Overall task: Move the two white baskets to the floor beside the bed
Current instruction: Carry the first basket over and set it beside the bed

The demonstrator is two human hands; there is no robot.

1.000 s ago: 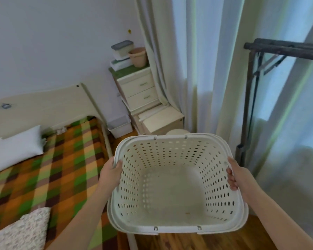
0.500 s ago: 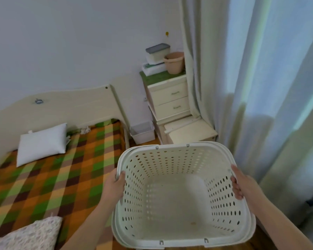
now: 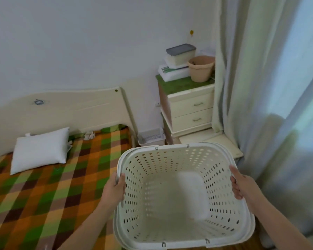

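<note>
Up in the air near centre, right of the bed (image 3: 43, 186): white basket (image 3: 179, 231), perforated, empty, mouth up, long axis running near to far. Gripped at opposite rims, left hand (image 3: 115, 191) and right hand (image 3: 241, 184) curled closed. Beyond it, small bin (image 3: 151, 137) on the floor, contents unclear.

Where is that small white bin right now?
In the head view, the small bin sits on the floor in the gap between the bed and the nightstand, just beyond the held basket.
</note>
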